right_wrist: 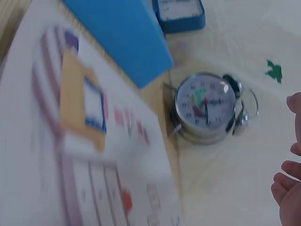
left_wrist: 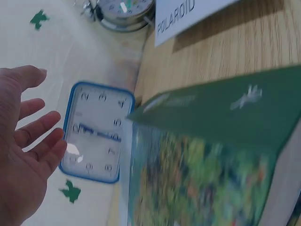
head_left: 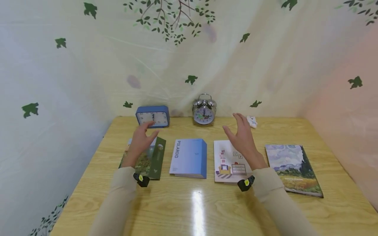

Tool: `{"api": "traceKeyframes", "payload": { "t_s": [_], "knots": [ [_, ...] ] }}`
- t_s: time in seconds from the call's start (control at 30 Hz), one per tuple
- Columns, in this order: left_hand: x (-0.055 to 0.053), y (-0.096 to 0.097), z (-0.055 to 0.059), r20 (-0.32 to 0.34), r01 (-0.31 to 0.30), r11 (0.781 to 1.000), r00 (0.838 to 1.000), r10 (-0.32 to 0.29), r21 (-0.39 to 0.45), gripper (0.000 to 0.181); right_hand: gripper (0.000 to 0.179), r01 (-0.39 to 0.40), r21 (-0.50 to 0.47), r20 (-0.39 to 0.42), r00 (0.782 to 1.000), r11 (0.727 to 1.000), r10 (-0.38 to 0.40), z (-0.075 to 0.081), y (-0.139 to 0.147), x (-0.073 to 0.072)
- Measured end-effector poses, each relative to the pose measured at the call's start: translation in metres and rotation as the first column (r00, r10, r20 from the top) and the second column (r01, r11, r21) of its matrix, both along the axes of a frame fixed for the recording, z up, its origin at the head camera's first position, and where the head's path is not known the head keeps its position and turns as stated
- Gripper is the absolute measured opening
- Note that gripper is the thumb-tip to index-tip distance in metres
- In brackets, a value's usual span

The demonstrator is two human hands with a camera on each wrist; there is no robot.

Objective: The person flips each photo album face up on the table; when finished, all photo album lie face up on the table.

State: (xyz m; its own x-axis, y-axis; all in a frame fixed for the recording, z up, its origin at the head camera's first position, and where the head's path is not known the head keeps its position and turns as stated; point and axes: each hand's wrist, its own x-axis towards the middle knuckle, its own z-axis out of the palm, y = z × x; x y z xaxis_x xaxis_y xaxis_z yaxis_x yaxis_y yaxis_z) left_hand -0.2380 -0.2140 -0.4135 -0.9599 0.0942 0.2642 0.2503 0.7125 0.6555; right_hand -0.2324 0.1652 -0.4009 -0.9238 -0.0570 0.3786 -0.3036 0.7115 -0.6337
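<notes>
My left hand (head_left: 141, 141) hovers over a green landscape-covered book (head_left: 159, 157), thumb and fingers spread with nothing between them. Behind it stands a blue rectangular clock (head_left: 153, 117), which the fingertips overlap in the head view. My right hand (head_left: 242, 137), also empty and spread, is raised above a white book (head_left: 222, 160) with a drawn armchair and drawers. Between the hands lies a blue book marked POLAROID (head_left: 189, 157). In the left wrist view, the fingers (left_wrist: 40, 127) are loosely bent beside the clock face. Only part of the right hand (right_wrist: 289, 188) shows in the right wrist view.
A silver twin-bell alarm clock (head_left: 204, 111) stands at the back middle of the wooden table (head_left: 165, 209). Right of it lies a small white object (head_left: 252, 122). A book with a painted landscape (head_left: 293, 168) lies on the right. A leaf-patterned curtain (head_left: 165, 72) hangs behind.
</notes>
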Motion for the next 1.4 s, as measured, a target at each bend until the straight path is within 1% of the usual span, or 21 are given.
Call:
{"api": "traceKeyframes", "payload": {
  "t_s": [0.1, 0.17, 0.27, 0.4, 0.53, 0.63, 0.73, 0.8, 0.9, 0.97, 1.07, 1.2, 1.4],
  "knots": [
    [0.005, -0.017, 0.001, -0.007, -0.034, 0.997, 0.999, 0.035, 0.064, 0.046, 0.062, -0.034, -0.038, -0.029, 0.999, 0.999, 0.033, 0.000, -0.021, -0.005],
    [0.008, -0.027, 0.001, 0.001, -0.058, 0.994, 0.998, 0.058, 0.092, 0.045, 0.061, -0.056, -0.059, -0.031, 0.998, 0.997, 0.054, -0.001, -0.035, -0.006],
    [0.014, -0.042, -0.002, 0.026, -0.099, 0.990, 0.995, 0.096, 0.100, 0.044, 0.060, -0.097, -0.096, -0.008, 0.995, 0.991, 0.097, -0.005, -0.061, -0.008],
    [0.023, -0.060, -0.008, 0.079, -0.123, 0.988, 0.990, 0.116, 0.095, 0.047, 0.061, -0.148, -0.119, 0.035, 0.988, 0.982, 0.153, -0.010, -0.096, -0.004],
    [0.031, -0.072, -0.017, 0.122, -0.127, 0.988, 0.986, 0.116, 0.087, 0.049, 0.061, -0.200, -0.123, 0.051, 0.977, 0.972, 0.207, -0.019, -0.130, 0.003],
    [0.038, -0.081, -0.024, 0.138, -0.119, 0.990, 0.985, 0.108, 0.077, 0.052, 0.061, -0.242, -0.135, 0.087, 0.963, 0.961, 0.254, -0.026, -0.153, 0.008],
    [0.044, -0.090, -0.029, 0.155, -0.109, 0.992, 0.983, 0.098, 0.066, 0.053, 0.063, -0.279, -0.150, 0.155, 0.941, 0.948, 0.302, -0.031, -0.172, 0.014],
    [0.049, -0.095, -0.031, 0.181, -0.101, 0.993, 0.979, 0.088, 0.063, 0.055, 0.064, -0.302, -0.167, 0.191, 0.924, 0.939, 0.331, -0.035, -0.184, 0.018],
    [0.056, -0.103, -0.034, 0.233, -0.096, 0.994, 0.969, 0.082, 0.047, 0.058, 0.065, -0.326, -0.181, 0.243, 0.899, 0.928, 0.363, -0.041, -0.199, 0.025],
    [0.059, -0.106, -0.036, 0.268, -0.093, 0.995, 0.960, 0.085, 0.018, 0.061, 0.066, -0.331, -0.193, 0.276, 0.885, 0.924, 0.375, -0.044, -0.209, 0.031],
    [0.062, -0.110, -0.040, 0.294, -0.091, 0.995, 0.951, 0.096, -0.029, 0.064, 0.068, -0.327, -0.227, 0.334, 0.859, 0.918, 0.388, -0.047, -0.223, 0.040],
    [0.063, -0.112, -0.043, 0.291, -0.084, 0.995, 0.952, 0.099, -0.062, 0.064, 0.069, -0.300, -0.268, 0.403, 0.828, 0.915, 0.390, -0.050, -0.238, 0.048],
    [0.060, -0.110, -0.045, 0.288, -0.061, 0.995, 0.954, 0.082, -0.081, 0.061, 0.073, -0.235, -0.263, 0.498, 0.798, 0.936, 0.340, -0.051, -0.252, 0.055]
  ]
}}
